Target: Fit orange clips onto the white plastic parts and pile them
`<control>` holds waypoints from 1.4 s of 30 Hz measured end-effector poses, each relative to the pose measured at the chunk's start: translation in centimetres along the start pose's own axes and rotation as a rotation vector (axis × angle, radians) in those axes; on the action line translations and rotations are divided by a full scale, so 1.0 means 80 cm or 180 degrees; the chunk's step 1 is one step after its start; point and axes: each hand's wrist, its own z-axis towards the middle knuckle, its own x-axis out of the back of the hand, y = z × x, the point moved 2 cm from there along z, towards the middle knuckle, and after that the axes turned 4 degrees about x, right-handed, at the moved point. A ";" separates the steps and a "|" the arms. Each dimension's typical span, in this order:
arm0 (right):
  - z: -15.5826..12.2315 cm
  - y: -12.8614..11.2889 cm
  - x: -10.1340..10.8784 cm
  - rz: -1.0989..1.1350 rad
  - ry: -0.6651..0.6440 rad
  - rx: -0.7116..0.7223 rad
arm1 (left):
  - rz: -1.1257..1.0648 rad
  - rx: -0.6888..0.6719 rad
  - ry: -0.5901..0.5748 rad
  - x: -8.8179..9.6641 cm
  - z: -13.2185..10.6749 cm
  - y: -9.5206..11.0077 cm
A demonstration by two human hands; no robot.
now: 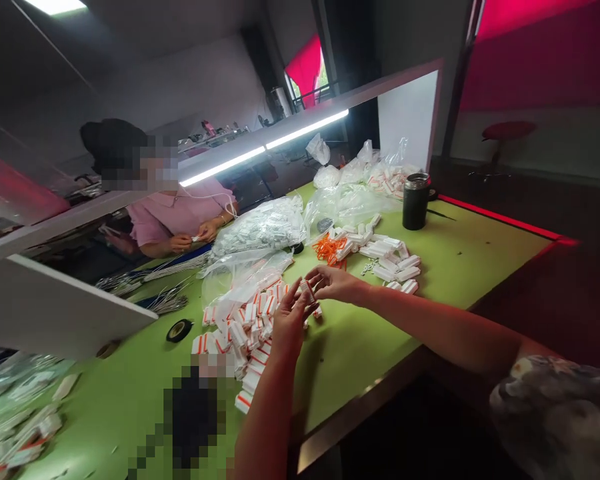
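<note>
A small white plastic piece (307, 291) with a reddish edge is pinched between both hands above the table's front part. My left hand (290, 316) grips it from the left, fingers closed around its lower side. From the right, my right hand (339, 285) has its fingertips on the same piece. Beside my left hand spreads a pile of white pieces with orange strips (254, 321). Beyond my right hand lie loose orange parts (330, 248) and a group of white housings (393, 259), with tiny white bits among them.
A green table (365, 360) bears full clear bags (263, 225), a black tumbler (416, 203) and a black tape roll (179, 331). A lit crossbar (265, 148) spans the table. Across it, a person in a pink top (183, 217) handles a small part. More pieces (23, 437) lie at left.
</note>
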 end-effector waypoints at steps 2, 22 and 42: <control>0.002 0.001 0.003 -0.0259 -0.0164 -0.0033 | 0.0547 -0.0340 0.0197 0.005 0.001 0.001; 0.002 -0.042 0.104 -0.4310 0.1161 0.0748 | 0.4357 -0.2012 -0.0032 0.015 0.009 -0.018; 0.002 -0.036 0.123 -0.4939 0.0880 0.0479 | 0.3666 -0.1829 0.0003 -0.004 -0.018 -0.020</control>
